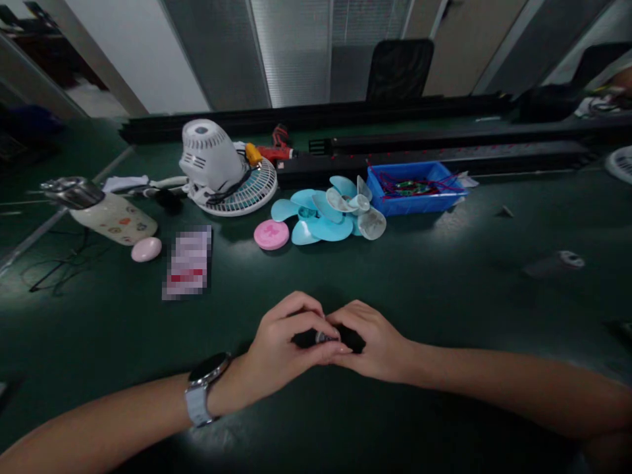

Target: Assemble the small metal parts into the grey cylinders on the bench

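My left hand [286, 342] and my right hand [372, 342] meet at the middle of the dark green table [444, 276]. Both are closed round a small black part with a silver metal middle [323, 338]. The fingers of both hands cover most of it, so I cannot make out its full shape. A watch [205, 388] sits on my left wrist. Both forearms rest low over the table's near edge.
Farther back lie light blue fan blades [320, 217], a clear fan blade [370, 220], a pink round cap [271, 234], a white fan housing with grille [222, 168], a blue bin of wires [415, 187], a white bottle [111, 217], a pink oval thing [146, 249], a red tool [276, 148].
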`<action>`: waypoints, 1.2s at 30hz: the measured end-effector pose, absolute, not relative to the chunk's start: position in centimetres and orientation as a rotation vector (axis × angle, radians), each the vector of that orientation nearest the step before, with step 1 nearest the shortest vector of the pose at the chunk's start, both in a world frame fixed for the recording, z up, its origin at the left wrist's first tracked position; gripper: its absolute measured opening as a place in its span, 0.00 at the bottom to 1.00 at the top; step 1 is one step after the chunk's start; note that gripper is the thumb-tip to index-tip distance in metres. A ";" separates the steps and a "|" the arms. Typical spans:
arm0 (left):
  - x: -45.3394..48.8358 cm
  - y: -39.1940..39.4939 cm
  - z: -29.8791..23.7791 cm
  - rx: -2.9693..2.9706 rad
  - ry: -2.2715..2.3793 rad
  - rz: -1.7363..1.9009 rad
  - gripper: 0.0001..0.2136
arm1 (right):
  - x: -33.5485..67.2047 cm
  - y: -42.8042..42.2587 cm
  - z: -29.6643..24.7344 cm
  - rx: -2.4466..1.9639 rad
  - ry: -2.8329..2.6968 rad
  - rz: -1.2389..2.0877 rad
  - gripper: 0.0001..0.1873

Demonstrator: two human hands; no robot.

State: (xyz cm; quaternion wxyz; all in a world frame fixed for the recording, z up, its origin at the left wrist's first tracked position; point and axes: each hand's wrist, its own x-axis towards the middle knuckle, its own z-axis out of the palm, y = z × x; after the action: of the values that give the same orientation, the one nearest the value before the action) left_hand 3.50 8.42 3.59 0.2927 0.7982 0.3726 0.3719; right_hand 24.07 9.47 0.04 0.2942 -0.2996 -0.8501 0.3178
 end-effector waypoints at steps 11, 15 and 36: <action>2.0 8.5 5.7 2.323 0.889 1.001 0.07 | 24.1 9.4 0.2 -0.793 -2.241 0.863 0.18; 0.4 9.1 3.8 2.333 1.011 0.967 0.06 | 24.2 9.0 0.4 -0.824 -2.230 0.848 0.20; -1.0 10.6 0.2 1.886 1.346 0.891 0.18 | 43.5 21.3 -1.3 -1.712 -1.530 -0.067 0.35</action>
State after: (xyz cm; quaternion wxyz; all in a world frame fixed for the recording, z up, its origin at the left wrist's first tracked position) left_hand -1.01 10.59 0.22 0.3239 0.7188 0.5130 0.3395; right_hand 43.50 21.33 -1.29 0.4098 -0.6799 -0.6076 -0.0267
